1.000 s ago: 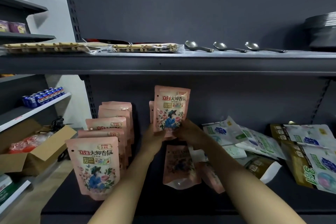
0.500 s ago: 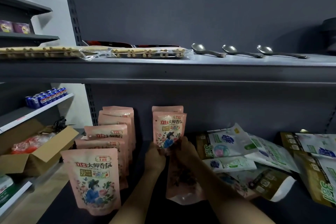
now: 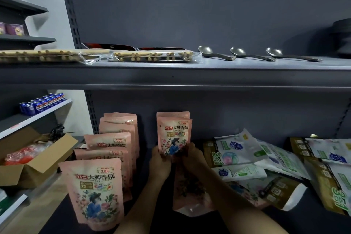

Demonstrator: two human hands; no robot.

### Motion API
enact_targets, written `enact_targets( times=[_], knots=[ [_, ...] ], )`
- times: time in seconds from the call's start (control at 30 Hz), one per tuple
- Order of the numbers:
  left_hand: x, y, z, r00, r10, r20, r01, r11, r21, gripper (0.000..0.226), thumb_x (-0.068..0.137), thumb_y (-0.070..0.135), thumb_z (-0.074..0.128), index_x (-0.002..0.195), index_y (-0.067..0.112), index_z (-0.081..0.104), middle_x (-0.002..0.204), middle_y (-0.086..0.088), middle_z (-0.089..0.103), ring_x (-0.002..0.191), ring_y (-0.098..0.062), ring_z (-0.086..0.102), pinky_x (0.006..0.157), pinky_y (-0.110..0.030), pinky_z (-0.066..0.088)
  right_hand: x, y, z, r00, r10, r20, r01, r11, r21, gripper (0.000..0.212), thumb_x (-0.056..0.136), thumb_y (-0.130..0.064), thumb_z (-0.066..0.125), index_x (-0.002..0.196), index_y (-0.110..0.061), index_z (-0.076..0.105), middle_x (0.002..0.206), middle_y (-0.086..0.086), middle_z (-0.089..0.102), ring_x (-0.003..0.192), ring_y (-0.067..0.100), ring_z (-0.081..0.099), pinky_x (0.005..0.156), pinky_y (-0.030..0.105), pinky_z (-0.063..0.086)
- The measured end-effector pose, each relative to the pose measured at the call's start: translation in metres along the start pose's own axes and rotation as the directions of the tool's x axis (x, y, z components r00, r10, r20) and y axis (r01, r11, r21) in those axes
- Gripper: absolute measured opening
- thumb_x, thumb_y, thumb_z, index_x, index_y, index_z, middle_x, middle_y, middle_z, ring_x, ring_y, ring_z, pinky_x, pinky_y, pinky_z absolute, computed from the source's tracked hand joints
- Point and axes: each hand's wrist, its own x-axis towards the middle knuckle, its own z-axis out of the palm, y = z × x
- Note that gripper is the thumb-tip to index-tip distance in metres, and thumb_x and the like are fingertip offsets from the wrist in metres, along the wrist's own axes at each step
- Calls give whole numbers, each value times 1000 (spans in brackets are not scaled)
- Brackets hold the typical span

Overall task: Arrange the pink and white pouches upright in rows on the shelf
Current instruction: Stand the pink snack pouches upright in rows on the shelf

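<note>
Two hands: both hold one pink pouch (image 3: 173,137) by its lower part, at the back of the lower shelf (image 3: 155,214).
Left hand (image 3: 159,163): fingers curled round the left bottom corner.
Right hand (image 3: 192,157): fingers curled round the right bottom corner.
Held pouch: upright, just in front of a second pink pouch (image 3: 172,114) that stands by the back wall.
Left row (image 3: 106,161): pink pouches upright, one behind the other, front one (image 3: 94,194) nearest the camera.
Flat pouch (image 3: 188,194): pink, lies on the shelf under the right forearm.
White pouches (image 3: 239,150): in a loose heap on the right, lying and overlapping.
Upper shelf (image 3: 171,74): three spoons (image 3: 237,55).
</note>
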Motion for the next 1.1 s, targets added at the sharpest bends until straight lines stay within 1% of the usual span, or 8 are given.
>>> enact_targets(
  times=[0.3, 0.43, 0.57, 0.7, 0.83, 0.97, 1.03, 1.1],
  knots=[
    [-11, 11, -7, 1000, -16, 3, 16, 1000, 20, 52, 91, 21, 55, 139, 14, 39, 133, -11, 54, 121, -29, 52, 92, -31, 41, -4, -11, -9, 995, 75, 70, -73, 997, -25, 52, 81, -37, 68, 120, -4, 55, 119, 11, 63, 106, 26, 61, 87, 31, 52],
    [-17, 21, -9, 1000, -25, -18, 25, 1000, 5, 53, 91, 19, 53, 141, 13, 34, 135, -13, 53, 122, -30, 52, 91, -30, 41, -8, -14, -18, 997, 71, 18, -71, 997, -17, 36, 94, -28, 51, 118, -2, 60, 115, 14, 65, 99, 25, 63, 79, 28, 52],
    [-28, 31, -9, 999, -46, -7, 46, 997, -68, 45, 88, 16, 57, 131, 11, 45, 129, -12, 56, 116, -28, 54, 85, -25, 40, -19, -21, -28, 999, -5, -37, 3, 998, -59, 39, 100, -27, 38, 117, 0, 60, 117, 18, 63, 104, 30, 60, 73, 23, 36],
    [-37, 37, -12, 997, -37, 64, 47, 986, -162, 38, 87, 16, 59, 124, 14, 54, 123, -5, 60, 106, -20, 57, 84, -24, 42, -33, -17, -35, 996, -25, -83, 23, 1000, -21, 36, 96, -25, 42, 84, -2, 67, 95, 18, 64, 84, 21, 52, 64, 25, 35],
    [-49, 40, -12, 990, -75, 122, 99, 973, -210, 38, 90, 16, 56, 128, 15, 52, 120, -2, 56, 98, -16, 50, 86, -23, 38, -51, -10, -41, 994, 7, -111, 3, 996, 90, 31, 91, -18, 45, 72, -3, 64, 93, 21, 68, 85, 29, 59, 71, 26, 36],
    [-56, 40, -10, 973, -140, 185, 174, 968, -182, 45, 87, 25, 62, 130, 17, 50, 121, -5, 56, 99, -18, 49, 87, -24, 37, -69, -10, -44, 995, 46, -89, -37, 994, 100, 26, 92, -11, 41, 71, -5, 56, 108, 20, 65, 105, 32, 58, 78, 30, 38],
    [-62, 41, -11, 960, -181, 215, 222, 958, -183, 46, 83, 30, 67, 126, 21, 52, 115, -4, 57, 96, -18, 50, 84, -26, 37, -76, -8, -44, 995, 51, -90, -39, 990, 136, 24, 90, -14, 44, 76, -4, 60, 96, 17, 65, 95, 29, 58, 78, 32, 40],
    [-69, 39, -10, 948, -217, 234, 261, 949, -177, 41, 82, 34, 67, 119, 23, 52, 108, -2, 57, 95, -19, 51, 84, -28, 39, -81, -5, -40, 994, 64, -93, -49, 987, 155, 29, 90, -16, 45, 61, -14, 50, 74, 8, 56, 81, 23, 52, 71, 28, 36]
  ],
)
